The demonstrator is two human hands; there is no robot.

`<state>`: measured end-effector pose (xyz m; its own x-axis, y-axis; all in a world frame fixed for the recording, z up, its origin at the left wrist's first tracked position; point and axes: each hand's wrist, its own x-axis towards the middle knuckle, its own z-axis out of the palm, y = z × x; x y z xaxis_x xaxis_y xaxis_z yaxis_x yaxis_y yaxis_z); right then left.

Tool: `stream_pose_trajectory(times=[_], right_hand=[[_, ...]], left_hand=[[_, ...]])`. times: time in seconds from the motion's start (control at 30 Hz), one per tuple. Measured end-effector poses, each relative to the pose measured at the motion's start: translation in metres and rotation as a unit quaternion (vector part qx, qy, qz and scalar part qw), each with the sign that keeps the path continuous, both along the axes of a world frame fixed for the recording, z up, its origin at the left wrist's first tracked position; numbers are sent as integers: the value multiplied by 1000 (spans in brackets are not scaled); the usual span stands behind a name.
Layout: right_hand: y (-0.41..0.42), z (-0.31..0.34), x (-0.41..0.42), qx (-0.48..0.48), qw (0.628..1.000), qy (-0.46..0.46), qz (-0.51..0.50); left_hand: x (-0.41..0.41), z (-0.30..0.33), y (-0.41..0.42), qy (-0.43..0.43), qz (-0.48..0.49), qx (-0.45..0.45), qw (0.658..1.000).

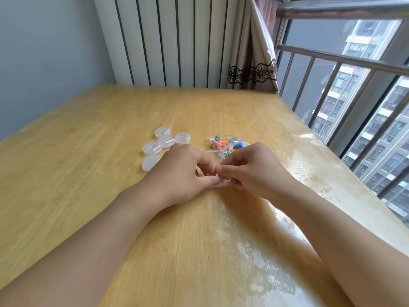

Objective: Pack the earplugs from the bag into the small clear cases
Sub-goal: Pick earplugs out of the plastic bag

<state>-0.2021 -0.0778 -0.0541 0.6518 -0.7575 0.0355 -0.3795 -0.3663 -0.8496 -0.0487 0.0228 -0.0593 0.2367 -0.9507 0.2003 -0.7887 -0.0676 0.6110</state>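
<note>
hands meet at mid-table. left hand (179, 171) and right hand (250, 169) both have fingers curled, thumb and fingertips pinching a small clear item between them at the near side; it looks like one case (218, 185) or the bag's near edge, and blur prevents telling which. neither hand is spread open.

bag (228, 145) lies on the table (88, 151) just beyond the hands, its clear film running back toward the right hand's fingertips. long axis runs roughly from the hands away and slightly right. earplugs (221, 140), orange, green, pink and blue, sit bunched in the far end of the bag. none is seen outside it.

five spare cases (164, 141) lie in a loose cluster beyond the left hand, left of the bag and apart from it, lids apparently down. the nearest touches or nearly touches the left hand's outer side; contact cannot be confirmed.

judgement: packing has not started. the right hand is nearer the bag, the left nearer the cases, so the coming reach is short and forward for either.

clearance: broad bare table to the left and toward the person. the table's right edge, along the window railing (332, 85), lies well apart from the bag. loose earplugs could roll that way.
</note>
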Motion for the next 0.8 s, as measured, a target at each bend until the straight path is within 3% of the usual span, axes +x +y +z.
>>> stream_pose_trajectory(times=[0.23,0.67,0.8], right_hand=[[-3,-1,0,-49,998,24,16],[-4,0,-1,-71,996,48,22],[-6,10,-8,-61,998,9,0]], left_hand=[[-2,-5,-4,72,23,-8,997],[-3,-3,-3,52,39,-24,998],[-2,-1,-1,31,35,-21,999]])
